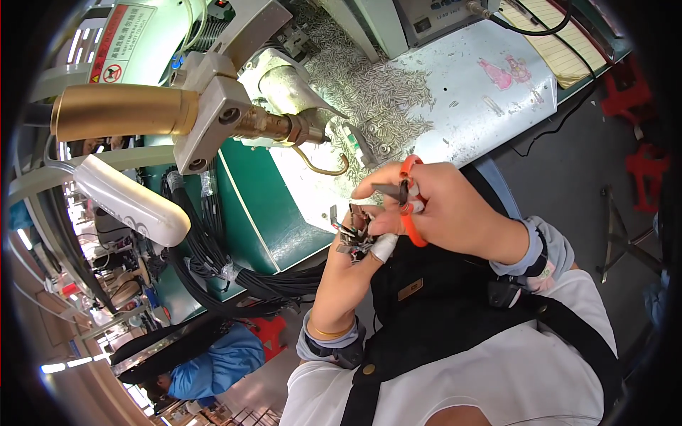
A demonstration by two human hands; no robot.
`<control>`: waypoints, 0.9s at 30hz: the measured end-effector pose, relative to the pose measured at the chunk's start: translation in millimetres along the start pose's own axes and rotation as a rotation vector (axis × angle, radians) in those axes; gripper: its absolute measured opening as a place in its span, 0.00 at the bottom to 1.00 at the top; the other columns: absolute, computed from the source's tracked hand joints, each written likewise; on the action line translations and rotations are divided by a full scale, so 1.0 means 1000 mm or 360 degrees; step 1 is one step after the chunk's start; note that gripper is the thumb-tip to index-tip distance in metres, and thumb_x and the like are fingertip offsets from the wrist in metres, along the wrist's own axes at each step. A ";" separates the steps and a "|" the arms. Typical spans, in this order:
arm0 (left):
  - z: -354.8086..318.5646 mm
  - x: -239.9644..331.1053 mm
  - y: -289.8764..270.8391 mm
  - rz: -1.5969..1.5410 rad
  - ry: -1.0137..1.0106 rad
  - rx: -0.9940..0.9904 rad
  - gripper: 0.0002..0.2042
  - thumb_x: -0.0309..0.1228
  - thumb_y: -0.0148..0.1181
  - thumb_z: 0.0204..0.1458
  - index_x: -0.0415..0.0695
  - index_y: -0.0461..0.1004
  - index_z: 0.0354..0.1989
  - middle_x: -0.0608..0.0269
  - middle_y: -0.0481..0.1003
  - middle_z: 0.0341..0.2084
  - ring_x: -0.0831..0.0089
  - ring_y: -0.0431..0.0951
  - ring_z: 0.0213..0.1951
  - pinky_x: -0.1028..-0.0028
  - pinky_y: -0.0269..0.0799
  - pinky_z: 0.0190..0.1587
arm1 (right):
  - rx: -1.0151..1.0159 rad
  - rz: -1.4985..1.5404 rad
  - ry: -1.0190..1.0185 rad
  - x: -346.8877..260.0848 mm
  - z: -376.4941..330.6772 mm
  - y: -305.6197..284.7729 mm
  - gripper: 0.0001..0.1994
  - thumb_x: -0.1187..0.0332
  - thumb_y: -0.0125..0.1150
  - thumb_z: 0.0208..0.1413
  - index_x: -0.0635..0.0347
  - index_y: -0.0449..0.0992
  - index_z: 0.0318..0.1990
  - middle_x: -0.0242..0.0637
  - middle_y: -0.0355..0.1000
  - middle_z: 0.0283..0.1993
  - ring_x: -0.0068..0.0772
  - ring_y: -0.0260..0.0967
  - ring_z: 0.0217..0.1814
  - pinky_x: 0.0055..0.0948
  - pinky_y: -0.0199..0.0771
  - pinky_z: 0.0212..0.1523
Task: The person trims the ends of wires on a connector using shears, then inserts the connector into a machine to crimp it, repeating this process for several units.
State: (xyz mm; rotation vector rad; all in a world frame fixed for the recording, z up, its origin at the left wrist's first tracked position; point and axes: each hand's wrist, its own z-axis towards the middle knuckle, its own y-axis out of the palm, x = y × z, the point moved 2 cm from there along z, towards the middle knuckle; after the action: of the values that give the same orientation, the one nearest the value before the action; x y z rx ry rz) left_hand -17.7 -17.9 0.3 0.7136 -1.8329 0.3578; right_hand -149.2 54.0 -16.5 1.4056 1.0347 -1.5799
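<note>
My right hand (458, 206) is closed around a pair of small scissors (412, 228) with orange-red handles. Their short dark blades point left, over my left hand (343, 268). Curled fingers of that left hand hold a cluster of stripped cable ends (355, 241), with thin coloured wires and silvery bits sticking out. White wrapping covers its thumb. Both hands meet in front of my black apron, close to the table's near edge. Just beyond them a curved brass-coloured tube (328, 170) hangs from the bench machine. The fingertips of my right hand partly hide the cable ends.
Many tiny metal pieces (387, 96) lie scattered on the white board. A bronze cylinder (128, 112) on a clamp and a white lamp (131, 202) reach in at left. Black cables (213, 259) lie on the green mat (245, 206). A person in blue (213, 366) is at lower left.
</note>
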 end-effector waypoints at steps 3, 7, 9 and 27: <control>-0.004 0.000 0.004 -0.0116 -0.0073 -0.0241 0.08 0.20 0.51 0.49 0.38 0.65 0.38 0.66 0.68 0.28 0.79 0.68 0.32 0.79 0.64 0.36 | -0.0329 0.0758 0.0436 -0.018 0.005 -0.006 0.10 0.73 0.60 0.45 0.66 0.70 0.35 0.35 0.70 0.24 0.18 0.67 0.22 0.19 0.67 0.24; -0.001 -0.001 0.002 -0.0149 -0.0018 -0.0382 0.07 0.22 0.51 0.49 0.37 0.65 0.36 0.65 0.68 0.25 0.79 0.68 0.29 0.81 0.64 0.34 | -0.0242 0.0969 0.0672 -0.018 0.004 -0.010 0.06 0.74 0.60 0.46 0.68 0.70 0.29 0.34 0.67 0.20 0.15 0.64 0.18 0.16 0.64 0.20; 0.000 -0.001 0.005 -0.0115 0.0033 -0.0271 0.07 0.21 0.51 0.49 0.36 0.65 0.36 0.65 0.68 0.24 0.79 0.68 0.28 0.81 0.64 0.33 | -0.0066 0.0825 0.0510 -0.009 0.002 -0.003 0.06 0.74 0.59 0.46 0.67 0.69 0.28 0.33 0.66 0.18 0.15 0.64 0.18 0.15 0.63 0.19; -0.001 0.015 0.000 -0.0036 0.0103 0.0284 0.03 0.19 0.49 0.46 0.36 0.66 0.30 0.59 0.71 0.18 0.80 0.63 0.15 0.82 0.57 0.18 | 0.0525 -0.1061 -0.0935 -0.020 -0.004 -0.003 0.07 0.68 0.63 0.41 0.56 0.73 0.29 0.34 0.73 0.30 0.27 0.71 0.27 0.19 0.60 0.19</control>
State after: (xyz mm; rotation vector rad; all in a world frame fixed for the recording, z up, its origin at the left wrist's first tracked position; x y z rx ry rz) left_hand -20.7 -22.1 14.1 0.8349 -1.7450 0.5281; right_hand -148.7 59.5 3.5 0.6995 0.9413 -2.5434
